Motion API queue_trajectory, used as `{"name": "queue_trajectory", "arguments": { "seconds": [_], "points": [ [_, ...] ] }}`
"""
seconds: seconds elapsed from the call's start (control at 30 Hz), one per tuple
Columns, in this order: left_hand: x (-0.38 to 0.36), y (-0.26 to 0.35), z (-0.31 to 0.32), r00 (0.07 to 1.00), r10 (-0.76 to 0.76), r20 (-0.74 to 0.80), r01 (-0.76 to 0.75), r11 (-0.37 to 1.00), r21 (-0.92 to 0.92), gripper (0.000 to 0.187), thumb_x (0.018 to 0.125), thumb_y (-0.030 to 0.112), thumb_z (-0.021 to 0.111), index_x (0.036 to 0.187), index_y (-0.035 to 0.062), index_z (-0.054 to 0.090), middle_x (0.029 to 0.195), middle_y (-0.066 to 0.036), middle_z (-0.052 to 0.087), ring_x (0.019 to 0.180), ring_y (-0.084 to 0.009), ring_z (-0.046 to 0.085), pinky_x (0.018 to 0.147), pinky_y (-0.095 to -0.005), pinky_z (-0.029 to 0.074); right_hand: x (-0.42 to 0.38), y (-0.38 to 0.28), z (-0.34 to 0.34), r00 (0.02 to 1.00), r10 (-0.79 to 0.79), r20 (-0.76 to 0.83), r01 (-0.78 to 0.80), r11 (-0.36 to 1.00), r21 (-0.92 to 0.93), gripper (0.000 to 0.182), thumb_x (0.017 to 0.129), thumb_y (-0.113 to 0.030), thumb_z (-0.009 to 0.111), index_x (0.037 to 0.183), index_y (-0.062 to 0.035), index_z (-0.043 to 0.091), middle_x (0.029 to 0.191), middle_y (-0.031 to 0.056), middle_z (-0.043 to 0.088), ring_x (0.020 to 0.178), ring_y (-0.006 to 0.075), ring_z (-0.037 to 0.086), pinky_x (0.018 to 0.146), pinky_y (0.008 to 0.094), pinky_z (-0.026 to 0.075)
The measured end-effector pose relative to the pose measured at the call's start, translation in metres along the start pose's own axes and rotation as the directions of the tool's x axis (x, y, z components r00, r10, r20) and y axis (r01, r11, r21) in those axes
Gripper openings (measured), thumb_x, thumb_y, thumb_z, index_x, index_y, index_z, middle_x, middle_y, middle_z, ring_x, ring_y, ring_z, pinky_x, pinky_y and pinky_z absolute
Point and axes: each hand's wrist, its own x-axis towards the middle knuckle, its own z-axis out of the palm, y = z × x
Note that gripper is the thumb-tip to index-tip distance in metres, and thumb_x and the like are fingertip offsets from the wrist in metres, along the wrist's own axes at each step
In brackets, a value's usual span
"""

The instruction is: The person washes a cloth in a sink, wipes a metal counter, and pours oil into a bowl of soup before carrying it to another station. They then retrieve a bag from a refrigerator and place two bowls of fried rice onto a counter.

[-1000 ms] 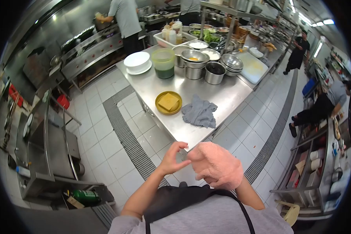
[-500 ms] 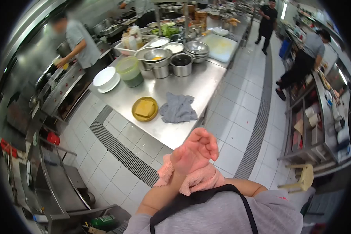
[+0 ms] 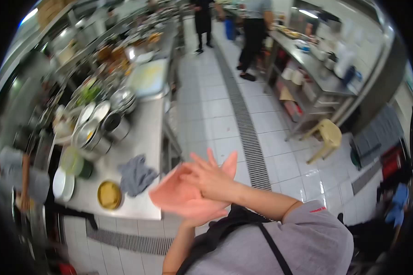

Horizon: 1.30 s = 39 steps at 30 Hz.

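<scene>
In the head view, a pink towel [image 3: 173,192] is bunched between my two hands in front of my apron. My right hand [image 3: 213,182] reaches in from the right and presses onto the towel, its fingers curled into the cloth and blurred. Beneath it, my left hand [image 3: 195,221] comes up from below. The towel covers most of that hand, so its fingers are hidden. Just beyond the towel, on the corner of the steel table [image 3: 144,119], lie a crumpled grey cloth [image 3: 136,175] and a yellow round dish [image 3: 109,195] with a yellow block-shaped thing in it.
White plates [image 3: 63,184], a green-tinted container [image 3: 77,162] and several metal pots and bowls [image 3: 117,124] stand on the table. A white cutting board [image 3: 147,77] lies farther back. Co-workers stand ahead and at the left. A yellow stool [image 3: 325,136] is at the right, past a floor drain [image 3: 245,123].
My view has swung to the right. My right hand has come out from behind the towel and over it; my left hand, formerly bare and raised with bent fingers, is now mostly under the towel.
</scene>
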Motion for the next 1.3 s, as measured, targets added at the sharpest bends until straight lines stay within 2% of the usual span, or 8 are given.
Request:
{"name": "queue_trajectory", "arguments": {
  "seconds": [0.23,0.43,0.5,0.63,0.73,0.97,1.07,1.3],
  "points": [
    [0.1,-0.003,0.01,0.881,0.449,-0.149,-0.457,0.889,-0.023,0.013,0.077,0.007,0.054,0.068,0.0038,0.063,0.064,-0.007,0.061,0.058,-0.0239,0.058,0.062,-0.0287,0.045,-0.085,0.111,-0.041,0.896,0.13,0.424,-0.442,0.196,0.875,0.038,0.075,-0.02,0.059,0.11,-0.0068,0.052,0.107,0.0117,0.053,0.099,0.0176,0.052,0.087,0.0282,0.04],
    [0.218,-0.032,0.038,0.891,0.391,0.231,-0.425,0.897,0.123,0.013,0.079,0.013,0.055,0.074,0.0027,0.062,0.068,-0.009,0.061,0.063,-0.0203,0.058,0.06,-0.029,0.044,-0.171,0.232,-0.077,0.83,0.393,0.397,-0.534,0.348,0.77,0.025,0.076,-0.02,0.061,0.091,-0.0001,0.058,0.082,0.0057,0.06,0.077,0.0126,0.052,0.07,0.0255,0.042],
    [0.241,-0.072,0.052,0.955,-0.262,-0.139,0.226,0.947,-0.228,0.016,0.081,0.016,0.056,0.08,0.0015,0.062,0.082,-0.007,0.063,0.071,-0.0154,0.058,0.061,-0.0275,0.044,-0.208,0.312,-0.083,0.73,0.579,0.363,-0.536,0.156,0.83,0.021,0.076,-0.017,0.061,0.089,-0.0006,0.058,0.082,0.0033,0.059,0.077,0.0105,0.052,0.067,0.0238,0.042],
    [0.303,-0.118,0.041,0.795,-0.507,-0.334,0.351,0.833,-0.428,0.018,0.081,0.012,0.056,0.094,0.0014,0.059,0.094,-0.007,0.06,0.081,-0.0132,0.057,0.07,-0.0252,0.045,-0.25,0.493,-0.127,0.48,0.867,0.132,-0.354,0.054,0.934,0.023,0.075,-0.013,0.062,0.094,-0.0015,0.055,0.085,0.0051,0.057,0.077,0.0127,0.054,0.065,0.0248,0.046],
    [0.34,-0.134,0.053,0.708,-0.604,-0.366,0.425,0.779,-0.461,0.021,0.081,0.013,0.055,0.098,0.0011,0.057,0.093,-0.006,0.06,0.084,-0.012,0.056,0.073,-0.0254,0.044,-0.269,0.653,-0.18,0.246,0.95,-0.194,-0.582,0.304,0.754,0.026,0.081,-0.016,0.054,0.104,-0.0038,0.05,0.089,0.0059,0.056,0.078,0.015,0.054,0.067,0.0262,0.046],
    [0.378,-0.128,0.064,0.654,-0.598,-0.464,0.403,0.794,-0.455,0.021,0.081,0.014,0.056,0.1,0.004,0.057,0.094,-0.002,0.059,0.082,-0.0085,0.053,0.072,-0.023,0.042,-0.195,0.839,-0.18,0.478,0.584,-0.656,-0.507,0.793,0.338,0.023,0.083,-0.02,0.051,0.092,0.0008,0.052,0.087,0.0088,0.056,0.082,0.0165,0.051,0.074,0.0289,0.041],
    [0.37,-0.133,0.057,0.564,-0.648,-0.512,0.43,0.76,-0.488,0.023,0.081,0.015,0.056,0.101,0.0036,0.057,0.092,-0.002,0.059,0.081,-0.0083,0.053,0.071,-0.0228,0.042,-0.149,0.821,-0.05,0.56,0.816,-0.146,-0.601,0.521,0.606,0.023,0.081,-0.017,0.053,0.095,0.0006,0.053,0.089,0.0087,0.056,0.082,0.0167,0.051,0.073,0.0298,0.041],
    [0.298,-0.114,0.048,0.433,-0.589,-0.682,0.472,0.793,-0.384,0.028,0.082,0.02,0.056,0.104,0.0025,0.055,0.092,-0.003,0.059,0.083,-0.0085,0.053,0.073,-0.0229,0.042,-0.063,0.548,0.188,0.806,0.197,0.559,-0.577,0.474,0.665,0.025,0.076,-0.02,0.06,0.098,-0.0078,0.058,0.089,0.005,0.059,0.076,0.0111,0.054,0.057,0.0235,0.043]
  ]
}}
